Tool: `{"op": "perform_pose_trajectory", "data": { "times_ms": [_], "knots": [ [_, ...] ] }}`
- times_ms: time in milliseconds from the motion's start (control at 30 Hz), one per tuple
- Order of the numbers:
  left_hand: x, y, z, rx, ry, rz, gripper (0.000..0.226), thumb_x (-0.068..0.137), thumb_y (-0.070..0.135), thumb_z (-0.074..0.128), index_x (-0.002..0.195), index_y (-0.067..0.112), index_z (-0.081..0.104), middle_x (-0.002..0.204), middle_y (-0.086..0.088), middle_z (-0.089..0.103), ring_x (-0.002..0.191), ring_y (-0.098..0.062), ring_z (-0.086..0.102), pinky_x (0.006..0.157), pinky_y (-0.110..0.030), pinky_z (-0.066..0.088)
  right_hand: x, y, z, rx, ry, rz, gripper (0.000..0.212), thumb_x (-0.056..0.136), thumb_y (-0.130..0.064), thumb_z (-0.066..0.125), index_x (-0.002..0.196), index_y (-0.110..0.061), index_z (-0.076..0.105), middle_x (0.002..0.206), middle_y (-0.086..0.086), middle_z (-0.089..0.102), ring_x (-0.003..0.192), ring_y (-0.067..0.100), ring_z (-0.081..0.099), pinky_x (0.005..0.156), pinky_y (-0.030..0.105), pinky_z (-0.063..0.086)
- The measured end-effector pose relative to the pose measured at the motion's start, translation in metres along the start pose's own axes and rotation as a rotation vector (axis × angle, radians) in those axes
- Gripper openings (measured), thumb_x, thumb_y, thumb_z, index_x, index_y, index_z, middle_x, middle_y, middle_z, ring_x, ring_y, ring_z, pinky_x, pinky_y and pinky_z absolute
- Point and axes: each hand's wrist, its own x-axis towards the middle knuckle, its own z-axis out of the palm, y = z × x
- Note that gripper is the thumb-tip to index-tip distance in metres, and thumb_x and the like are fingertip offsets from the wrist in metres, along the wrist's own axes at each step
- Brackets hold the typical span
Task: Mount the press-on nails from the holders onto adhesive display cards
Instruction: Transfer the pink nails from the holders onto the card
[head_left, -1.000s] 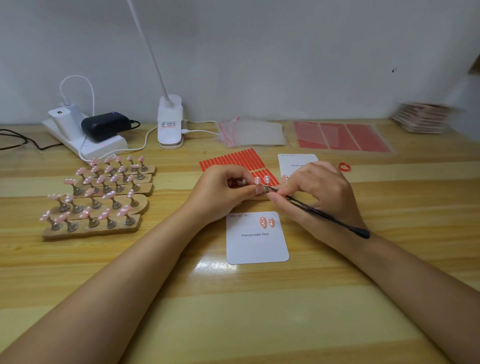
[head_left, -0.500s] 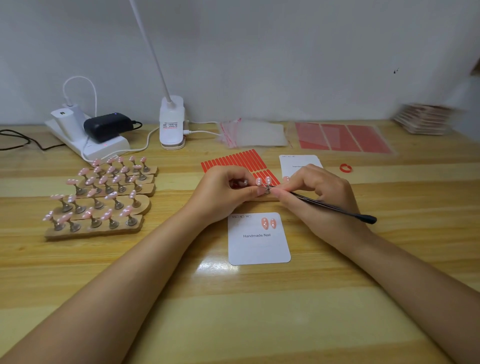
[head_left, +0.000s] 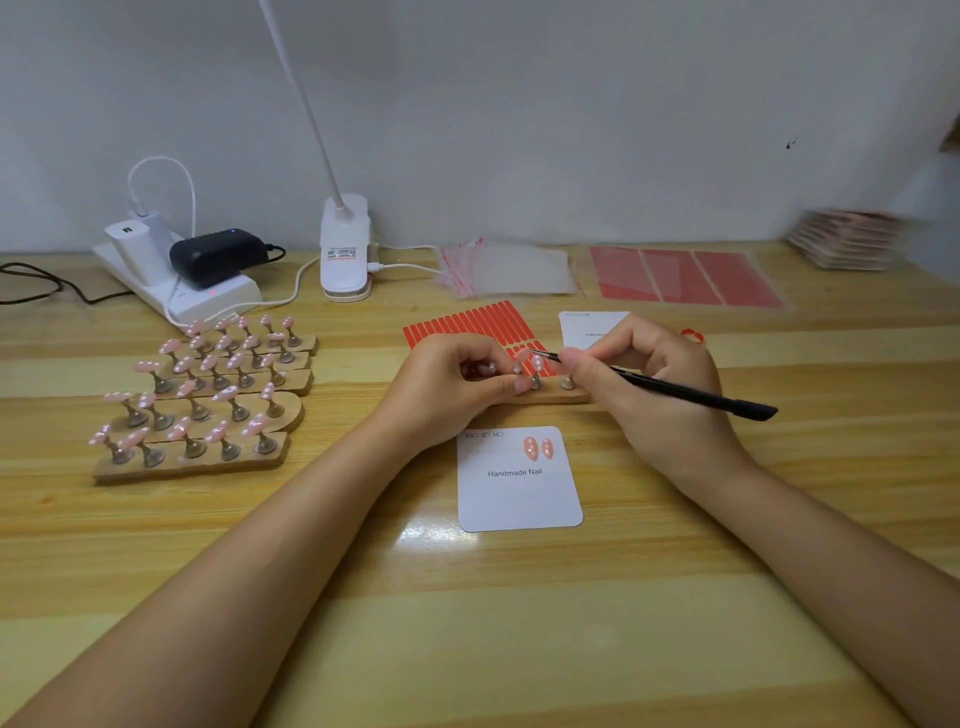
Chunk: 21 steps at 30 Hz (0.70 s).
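The bench (head_left: 675, 649) is striped in pale and honey-yellow wood grain. Pale pink nails (head_left: 182, 431) with white dots are carried on grey metal stands set in tan cork strips (head_left: 197, 465). A white card (head_left: 519, 493) is printed with black lettering and bears two pink nails. Red adhesive strips (head_left: 467, 325) are seen behind it, and a black tool (head_left: 691, 397). The lamp (head_left: 344, 249) is white.

Left hand (head_left: 457, 384) steadies holder (head_left: 550, 397); right hand (head_left: 654, 384) grips tool (head_left: 691, 397).
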Motion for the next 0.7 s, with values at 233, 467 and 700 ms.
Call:
{"op": "perform_pose_trajectory", "data": {
  "times_ms": [233, 467, 700],
  "knots": [
    [-0.002, 0.0, 0.002, 0.046, 0.024, 0.004, 0.01, 0.077, 0.016, 0.075, 0.07, 0.015, 0.068, 0.058, 0.014, 0.054, 0.054, 0.007, 0.047, 0.053, -0.007, 0.034, -0.001, 0.0, 0.0, -0.002, 0.025, 0.037, 0.023, 0.079, -0.021, 0.071, 0.062, -0.02, 0.057, 0.061, -0.015, 0.066, 0.061, -0.004, 0.056, 0.061, 0.011, 0.039],
    [-0.004, -0.001, 0.006, 0.096, 0.07, 0.001, 0.014, 0.076, 0.018, 0.075, 0.07, 0.02, 0.063, 0.066, 0.011, 0.058, 0.06, 0.002, 0.05, 0.059, -0.011, 0.038, 0.0, -0.001, 0.002, 0.039, 0.096, 0.067, 0.025, 0.08, -0.017, 0.071, 0.061, -0.024, 0.056, 0.072, 0.005, 0.071, 0.073, 0.018, 0.069, 0.068, 0.031, 0.052],
    [-0.011, 0.017, -0.008, 0.193, 0.148, 0.169, 0.041, 0.078, 0.021, 0.069, 0.116, 0.013, 0.055, 0.108, 0.004, 0.047, 0.098, -0.007, 0.046, 0.088, -0.016, 0.037, 0.0, -0.003, 0.001, 0.088, 0.147, 0.08, 0.025, 0.08, -0.016, 0.071, 0.062, -0.02, 0.054, 0.076, 0.018, 0.07, 0.08, 0.039, 0.066, 0.072, 0.045, 0.051]
  ]
}}
